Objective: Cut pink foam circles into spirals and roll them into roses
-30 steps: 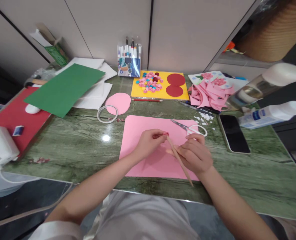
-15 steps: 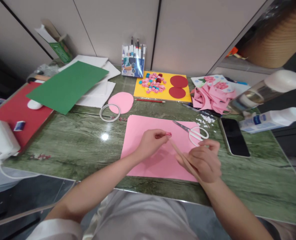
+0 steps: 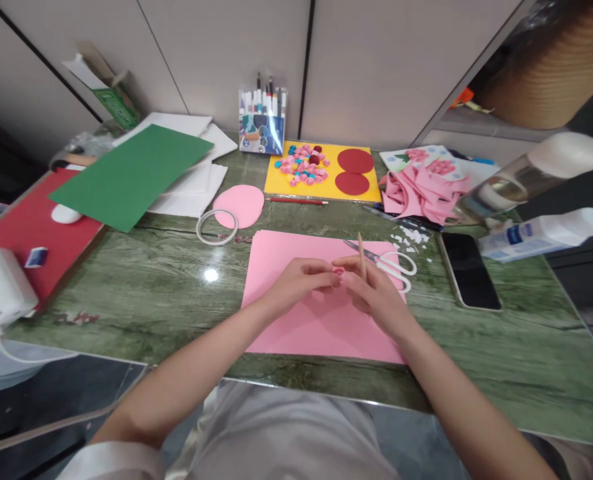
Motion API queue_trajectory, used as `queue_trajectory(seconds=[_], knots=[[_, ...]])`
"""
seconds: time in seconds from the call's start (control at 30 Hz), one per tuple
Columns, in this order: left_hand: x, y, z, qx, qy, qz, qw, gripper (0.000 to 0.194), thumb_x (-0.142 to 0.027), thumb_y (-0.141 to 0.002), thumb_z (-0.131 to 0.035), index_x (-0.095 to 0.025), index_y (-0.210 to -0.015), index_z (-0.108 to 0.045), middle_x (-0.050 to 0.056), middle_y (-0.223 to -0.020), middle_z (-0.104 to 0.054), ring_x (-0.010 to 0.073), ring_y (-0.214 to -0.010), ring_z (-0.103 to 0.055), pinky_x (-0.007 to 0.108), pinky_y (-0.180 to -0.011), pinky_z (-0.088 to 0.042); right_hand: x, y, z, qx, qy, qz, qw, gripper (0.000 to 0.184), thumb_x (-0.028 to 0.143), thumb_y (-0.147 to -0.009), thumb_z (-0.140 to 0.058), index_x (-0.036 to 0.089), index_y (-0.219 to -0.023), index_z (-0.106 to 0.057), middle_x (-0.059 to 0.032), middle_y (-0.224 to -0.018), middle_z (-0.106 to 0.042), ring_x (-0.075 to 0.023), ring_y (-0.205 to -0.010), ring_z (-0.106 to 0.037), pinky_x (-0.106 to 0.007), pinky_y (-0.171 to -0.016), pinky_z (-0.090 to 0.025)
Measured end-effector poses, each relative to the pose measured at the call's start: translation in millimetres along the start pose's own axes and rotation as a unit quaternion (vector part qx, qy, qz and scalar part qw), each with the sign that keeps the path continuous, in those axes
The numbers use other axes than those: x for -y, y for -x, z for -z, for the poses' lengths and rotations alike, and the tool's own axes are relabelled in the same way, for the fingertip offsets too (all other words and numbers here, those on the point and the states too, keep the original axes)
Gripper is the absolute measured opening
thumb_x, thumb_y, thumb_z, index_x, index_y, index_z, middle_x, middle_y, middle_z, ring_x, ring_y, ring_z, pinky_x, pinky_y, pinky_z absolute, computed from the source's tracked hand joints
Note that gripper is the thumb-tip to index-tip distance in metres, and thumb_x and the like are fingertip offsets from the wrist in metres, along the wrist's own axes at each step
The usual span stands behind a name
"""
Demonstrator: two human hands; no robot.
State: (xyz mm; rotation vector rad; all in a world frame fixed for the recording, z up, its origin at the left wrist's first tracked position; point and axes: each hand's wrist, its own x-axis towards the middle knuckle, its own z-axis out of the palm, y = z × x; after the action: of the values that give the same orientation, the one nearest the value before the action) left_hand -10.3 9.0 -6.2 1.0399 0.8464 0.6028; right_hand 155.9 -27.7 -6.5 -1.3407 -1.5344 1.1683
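Between the fingertips of my left hand (image 3: 301, 283) is a small rolled piece of pink paper (image 3: 339, 271), pinched over the pink sheets. My right hand (image 3: 376, 293) meets it from the other side, thumb and fingertips at the roll. A thin wooden stick (image 3: 361, 257) points up from between the right fingers; its lower part is hidden in the hand. Both hands are above a stack of pink paper (image 3: 296, 333). White-handled scissors (image 3: 396, 265) lie just beyond my right hand, blades partly behind the fingers.
Pink paper strips (image 3: 423, 190) are heaped at the back right, near a phone (image 3: 469, 270) and white bottle (image 3: 546, 235). Small paper rolls and red circles (image 3: 352, 183) rest on a yellow sheet (image 3: 329, 193). A tape ring (image 3: 217, 241), pink circles (image 3: 243, 205) and green sheet (image 3: 131, 177) lie left.
My right hand has moved up and left to the pink roll, turning the wooden stick from slanting along the wrist to upright. My left hand stays almost in place, pinching the roll.
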Motion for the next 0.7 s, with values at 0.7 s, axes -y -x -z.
queue_trajectory(seconds=[0.7], knots=[[1.6, -0.8, 3.4, -0.021, -0.095, -0.040, 0.994, 0.021, -0.029, -0.064, -0.066, -0.012, -0.075, -0.070, 0.001, -0.061, -0.059, 0.0094, -0.058, -0.048, 0.022, -0.054, -0.036, -8.3, -0.9, 0.1, 0.030, -0.172, -0.112, 0.978, 0.021, 0.030, -0.070, -0.068, 0.017, -0.086, -0.062, 0.0059, -0.055, -0.050, -0.0022, -0.037, -0.027, -0.018, -0.035, -0.017]])
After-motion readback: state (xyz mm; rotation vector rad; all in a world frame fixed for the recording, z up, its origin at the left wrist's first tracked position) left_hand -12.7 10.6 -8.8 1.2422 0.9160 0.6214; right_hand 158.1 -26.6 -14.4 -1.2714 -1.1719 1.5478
